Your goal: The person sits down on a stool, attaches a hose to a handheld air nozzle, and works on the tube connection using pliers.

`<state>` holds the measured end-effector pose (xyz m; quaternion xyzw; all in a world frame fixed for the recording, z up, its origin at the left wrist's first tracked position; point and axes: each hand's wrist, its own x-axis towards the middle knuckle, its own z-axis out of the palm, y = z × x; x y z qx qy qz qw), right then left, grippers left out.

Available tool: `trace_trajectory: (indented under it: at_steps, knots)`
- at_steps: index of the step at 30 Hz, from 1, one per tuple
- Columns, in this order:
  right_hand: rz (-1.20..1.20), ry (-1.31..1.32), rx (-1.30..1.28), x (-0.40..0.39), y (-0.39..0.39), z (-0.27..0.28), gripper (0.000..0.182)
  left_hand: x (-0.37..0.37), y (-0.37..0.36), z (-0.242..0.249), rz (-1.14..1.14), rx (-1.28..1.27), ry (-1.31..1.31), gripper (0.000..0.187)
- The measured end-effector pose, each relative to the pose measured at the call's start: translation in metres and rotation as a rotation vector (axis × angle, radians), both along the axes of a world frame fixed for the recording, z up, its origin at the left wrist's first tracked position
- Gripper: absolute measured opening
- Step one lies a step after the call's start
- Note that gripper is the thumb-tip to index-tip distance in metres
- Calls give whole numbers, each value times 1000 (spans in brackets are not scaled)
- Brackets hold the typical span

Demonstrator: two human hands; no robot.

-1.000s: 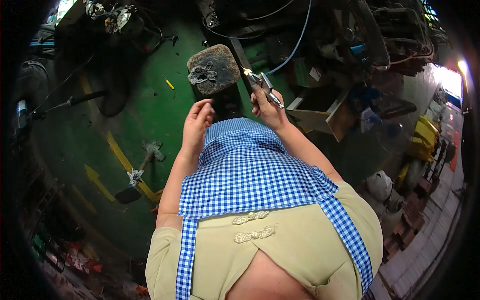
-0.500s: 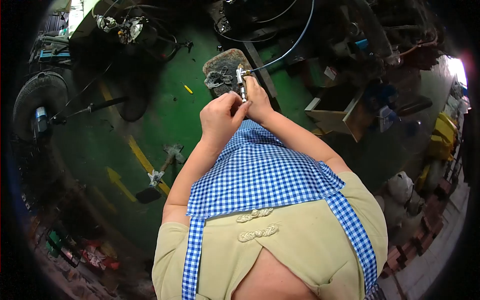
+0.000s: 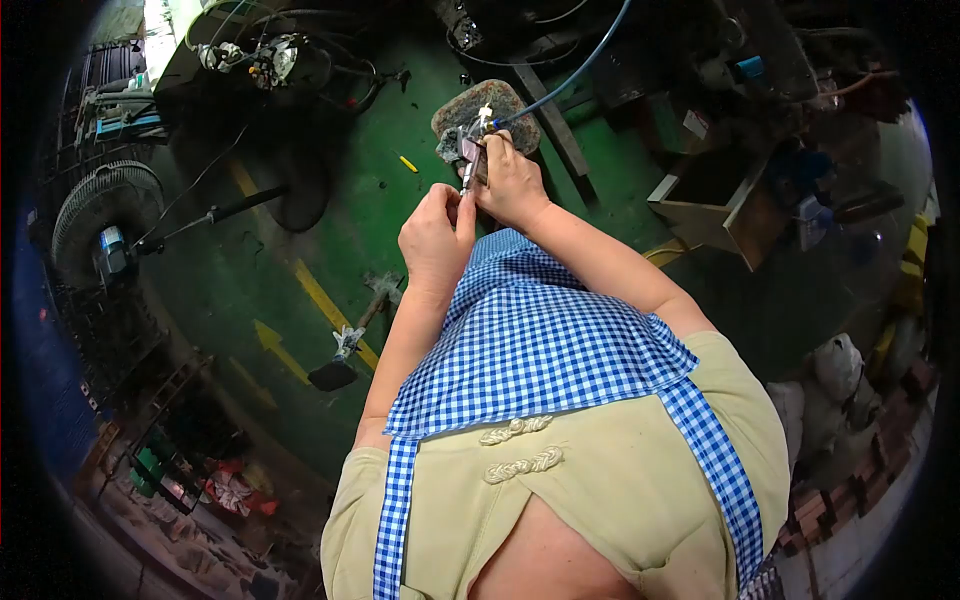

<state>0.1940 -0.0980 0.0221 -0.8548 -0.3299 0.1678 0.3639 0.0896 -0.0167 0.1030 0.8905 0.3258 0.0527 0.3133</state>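
Note:
Both of my hands are at a small silver metal air tool (image 3: 469, 165) in front of my apron. My right hand (image 3: 516, 187) is wrapped round its body from the right. At the lower end, my left hand (image 3: 434, 235) is closed in a pinch; what lies between its fingertips is too small to make out. A blue hose (image 3: 575, 87) joins the tool's upper end at a fitting. Just beyond is a worn, stone-like block (image 3: 505, 95) with a crumpled grey thing (image 3: 448, 146) on it, partly hidden by the tool.
A yellow-handled item (image 3: 408, 164) lies on the green floor. Left stand a fan (image 3: 105, 215) and a hammer-like tool (image 3: 350, 340). A metal bar (image 3: 560, 140) lies right of the block, an open box (image 3: 705, 205) further right. Cables and machinery fill the back.
The tool has tilted, its lower end now leaning left, and it overlaps more of the block. My hands stay on it. The whole view has shifted slightly.

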Motion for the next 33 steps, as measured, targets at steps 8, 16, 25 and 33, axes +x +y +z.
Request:
trace_trajectory:
  at_steps: [8,16,25,33]
  knots:
    - [0,38,10,2,2,-1,45,-9,7,-34,115,-499,-103,21]
    - [27,39,-4,7,-5,-1,43,-9,6,-29,490,-1708,-221,25]
    - [56,-2,-65,12,-9,-7,42,-4,-2,-52,121,-561,-125,18]
    - [33,-59,16,15,-12,-12,39,-8,-1,-55,624,-1961,-289,29]
